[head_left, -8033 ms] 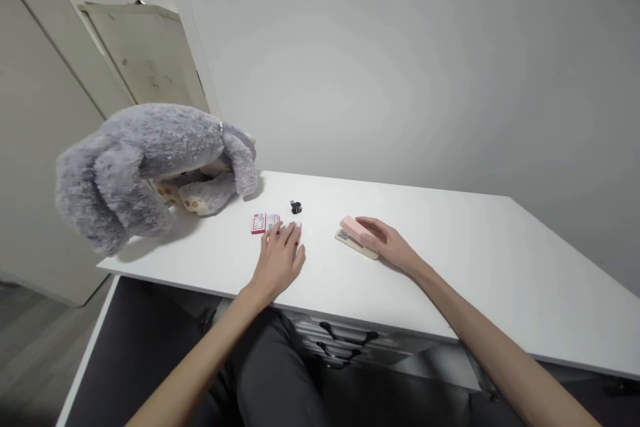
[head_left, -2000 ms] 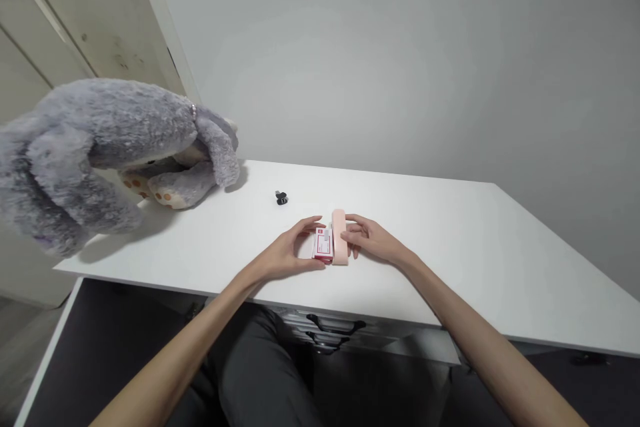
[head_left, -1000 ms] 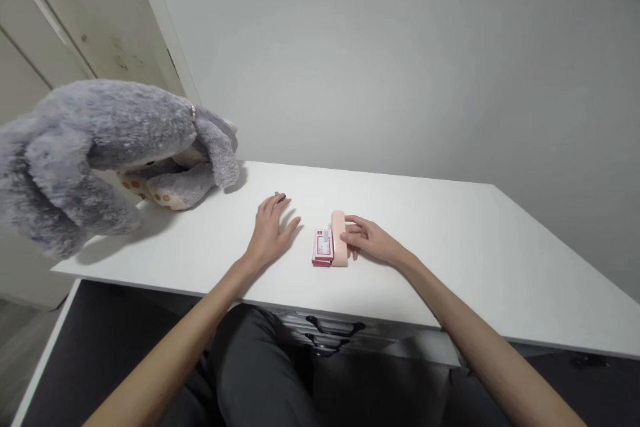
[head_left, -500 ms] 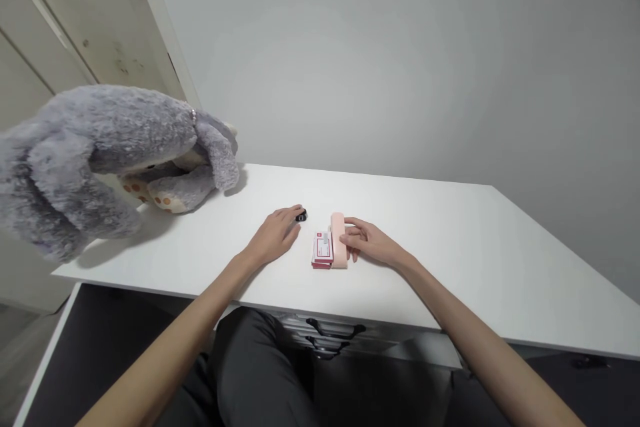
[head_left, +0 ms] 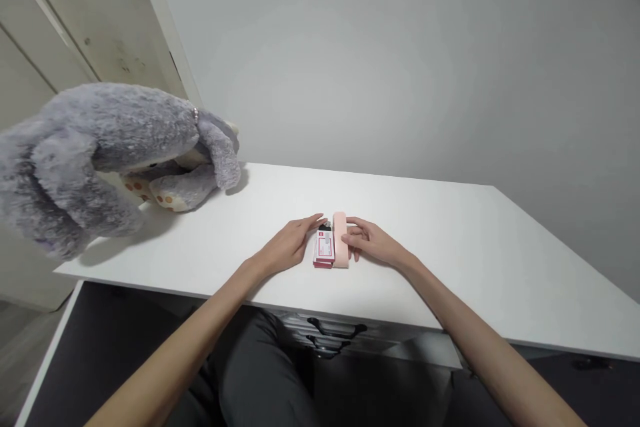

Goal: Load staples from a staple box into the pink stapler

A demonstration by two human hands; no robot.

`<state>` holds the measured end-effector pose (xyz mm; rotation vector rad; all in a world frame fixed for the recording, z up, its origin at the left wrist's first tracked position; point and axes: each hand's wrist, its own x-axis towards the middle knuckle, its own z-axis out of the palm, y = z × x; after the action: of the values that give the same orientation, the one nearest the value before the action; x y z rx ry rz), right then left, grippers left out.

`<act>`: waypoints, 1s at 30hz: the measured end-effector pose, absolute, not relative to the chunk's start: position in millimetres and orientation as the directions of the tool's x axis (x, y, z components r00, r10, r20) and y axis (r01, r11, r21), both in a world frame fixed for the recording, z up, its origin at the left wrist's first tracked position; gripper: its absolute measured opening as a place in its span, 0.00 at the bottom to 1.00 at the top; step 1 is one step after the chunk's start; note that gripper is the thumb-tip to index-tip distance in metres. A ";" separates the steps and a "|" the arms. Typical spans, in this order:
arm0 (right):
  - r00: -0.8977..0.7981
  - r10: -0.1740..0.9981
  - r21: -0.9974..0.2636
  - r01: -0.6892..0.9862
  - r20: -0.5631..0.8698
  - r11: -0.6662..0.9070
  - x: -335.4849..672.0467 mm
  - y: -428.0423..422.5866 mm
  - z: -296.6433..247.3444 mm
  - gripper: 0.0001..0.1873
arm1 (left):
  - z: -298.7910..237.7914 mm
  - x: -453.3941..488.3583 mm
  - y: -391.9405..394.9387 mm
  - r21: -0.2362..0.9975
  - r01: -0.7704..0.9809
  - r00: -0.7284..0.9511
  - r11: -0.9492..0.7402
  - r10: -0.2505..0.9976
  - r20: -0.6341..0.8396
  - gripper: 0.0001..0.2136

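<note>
On the white table, a long pale pink case lies lengthwise away from me. My right hand grips it from the right, thumb on top and the other fingers bent along its side. Against its left side is a small stack of red-and-white boxes. Just beyond the boxes sits a small black object with a shiny part, too small to name and partly hidden. My left hand lies to the left of the boxes, fingers stretched out, fingertips touching the black object.
A large grey plush toy slumps over the table's left end. Behind the table rises a plain grey wall. Drawers with black handles are under the front edge, above my legs.
My left hand has slid right, and the black object has moved with it to the far end of the boxes, near the pink case. My right hand keeps its place on the case.
</note>
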<state>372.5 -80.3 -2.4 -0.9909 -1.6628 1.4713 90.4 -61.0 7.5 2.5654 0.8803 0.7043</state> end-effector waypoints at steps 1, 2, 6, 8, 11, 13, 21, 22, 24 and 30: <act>-0.468 0.883 -0.993 0.095 0.013 0.065 372.5 -80.2 -2.8 0.38 | 7.2 90.5 -60.8 0.458 0.473 0.689 -0.752 0.640 0.340 0.33; -0.469 0.883 -0.993 0.094 0.014 0.066 372.6 -80.1 -3.0 0.37 | 7.1 90.6 -60.6 0.457 0.472 0.693 -0.755 0.637 0.337 0.33; -0.465 0.885 -0.993 0.100 0.016 0.071 373.1 -81.1 -2.1 0.36 | 7.7 90.3 -60.7 0.442 0.468 0.708 -0.765 0.624 0.331 0.33; -0.459 0.888 -0.991 0.109 0.015 0.073 373.0 -81.9 -1.3 0.36 | 7.8 89.8 -61.1 0.444 0.463 0.709 -0.767 0.621 0.334 0.34; -0.439 0.898 -0.990 0.122 0.017 0.078 371.6 -82.9 -2.0 0.36 | 6.2 87.8 -60.3 0.452 0.471 0.689 -0.758 0.635 0.349 0.35; -0.397 0.917 -0.990 0.116 0.032 0.085 370.1 -83.7 -4.7 0.35 | 3.2 84.0 -57.6 0.443 0.508 0.652 -0.739 0.666 0.362 0.34; 0.182 0.967 -0.971 0.192 0.179 0.143 349.9 -119.8 -10.1 0.23 | -7.1 24.8 -38.5 0.294 0.751 0.504 -0.592 0.801 0.323 0.27; 0.306 0.921 -0.955 0.245 0.240 0.168 341.6 -129.9 -7.2 0.20 | -6.8 15.1 -37.9 0.282 0.773 0.482 -0.567 0.816 0.320 0.27; 0.355 0.814 -0.859 0.411 0.460 0.306 318.6 -151.0 -0.5 0.13 | -5.7 -1.1 -38.4 0.263 0.799 0.460 -0.541 0.831 0.313 0.27; -0.319 0.780 -0.599 0.506 0.538 0.621 220.2 -186.1 0.3 0.14 | -3.3 -16.9 -43.8 0.251 0.875 0.323 -0.415 0.884 0.337 0.26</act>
<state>220.2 -186.1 0.3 -1.0123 -1.9938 0.4077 -16.9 -43.8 -3.3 2.5367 1.6868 0.6702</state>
